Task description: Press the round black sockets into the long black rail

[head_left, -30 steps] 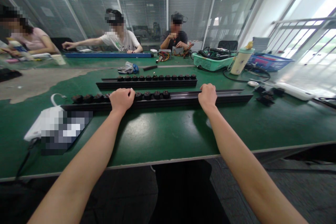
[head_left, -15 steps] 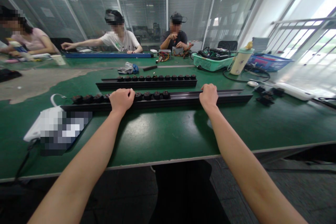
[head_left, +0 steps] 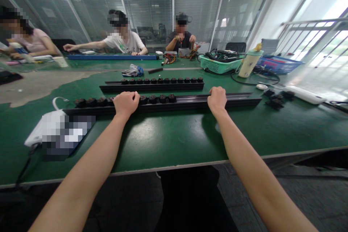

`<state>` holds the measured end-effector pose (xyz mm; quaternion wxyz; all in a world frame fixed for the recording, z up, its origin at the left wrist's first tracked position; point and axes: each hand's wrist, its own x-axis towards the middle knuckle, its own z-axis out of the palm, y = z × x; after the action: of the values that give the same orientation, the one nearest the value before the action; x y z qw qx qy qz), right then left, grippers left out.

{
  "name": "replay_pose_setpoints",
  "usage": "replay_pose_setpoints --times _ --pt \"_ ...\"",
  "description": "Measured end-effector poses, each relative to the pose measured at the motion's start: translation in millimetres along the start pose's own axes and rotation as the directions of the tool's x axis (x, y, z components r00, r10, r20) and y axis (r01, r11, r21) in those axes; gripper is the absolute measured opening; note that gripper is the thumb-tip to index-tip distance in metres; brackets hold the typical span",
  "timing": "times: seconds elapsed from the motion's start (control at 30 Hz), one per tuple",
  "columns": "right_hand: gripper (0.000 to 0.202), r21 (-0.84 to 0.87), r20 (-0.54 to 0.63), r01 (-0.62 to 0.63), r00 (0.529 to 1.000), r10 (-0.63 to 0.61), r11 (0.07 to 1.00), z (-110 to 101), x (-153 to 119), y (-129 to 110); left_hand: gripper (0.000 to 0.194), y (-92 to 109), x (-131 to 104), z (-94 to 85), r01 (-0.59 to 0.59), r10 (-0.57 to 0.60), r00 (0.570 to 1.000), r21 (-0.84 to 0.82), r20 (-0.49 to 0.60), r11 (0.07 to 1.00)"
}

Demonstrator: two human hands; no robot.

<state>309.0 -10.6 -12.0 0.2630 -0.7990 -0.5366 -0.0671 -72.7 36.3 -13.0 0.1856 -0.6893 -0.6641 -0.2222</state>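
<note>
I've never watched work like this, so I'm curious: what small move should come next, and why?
Probably the right hand should reach for the loose black parts: the near rail looks bare toward its right, while round black parts line its left, where the left hand rests.

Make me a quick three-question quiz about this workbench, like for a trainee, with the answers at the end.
1. True or false: the left hand is over the bare stretch of the near black channel.
2. What colour is the basket of dark cables left of the cream tumbler? A) blue B) green C) white
3. Fill in: in the near black channel, the round black parts line up from the ____ end.
Key: 1 false; 2 B; 3 left
</note>
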Motion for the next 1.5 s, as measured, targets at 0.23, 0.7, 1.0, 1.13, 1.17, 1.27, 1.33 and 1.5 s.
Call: replay_pose_setpoints --times 0.23,0.7,1.0,1.13,1.17,1.27,1.33,1.5 --pt "0.041 0.003 -0.009 0.001 1.000 -0.001 1.000 1.4 1.1 1.5 0.057 0.1 -0.6 -1.0 0.007 -0.007 1.000 -0.018 0.003 1.000" --pt "0.042 0.015 -0.009 -0.012 1.000 0.012 1.000 1.5 2.6 4.2 0.058 0.3 0.1 0.2 0.001 -0.001 1.000 -0.001 -0.004 1.000" --pt "0.040 0.040 -0.060 -0.022 0.998 0.025 0.999 4.2 5.3 8.9 0.056 -1.7 0.0 2.1 -0.001 0.001 1.000 -0.009 -0.011 1.000" --pt "0.041 0.033 -0.074 -0.023 0.997 0.025 0.999 6.1 7.0 12.3 0.057 -2.5 0.2 2.8 0.000 0.000 1.000 -0.026 -0.009 1.000" --pt "0.041 0.024 -0.067 -0.023 0.997 0.024 0.999 6.2 7.6 13.1 0.057 -2.8 0.5 3.2 0.000 -0.001 1.000 -0.032 -0.008 0.999" --pt "0.041 0.003 -0.045 -0.025 0.999 0.025 1.000 6.3 9.4 15.1 0.057 -3.4 1.0 4.5 0.002 -0.002 1.000 -0.039 -0.010 0.999" --pt "0.042 0.007 -0.042 -0.029 0.999 0.029 1.000 6.5 10.5 16.5 0.057 -3.5 1.1 4.7 0.003 -0.003 1.000 -0.030 -0.009 1.000" --pt "0.042 0.026 -0.054 -0.032 0.998 0.033 0.999 7.1 12.5 20.0 0.057 -2.2 0.6 2.4 0.005 -0.005 1.000 -0.024 -0.005 1.000"
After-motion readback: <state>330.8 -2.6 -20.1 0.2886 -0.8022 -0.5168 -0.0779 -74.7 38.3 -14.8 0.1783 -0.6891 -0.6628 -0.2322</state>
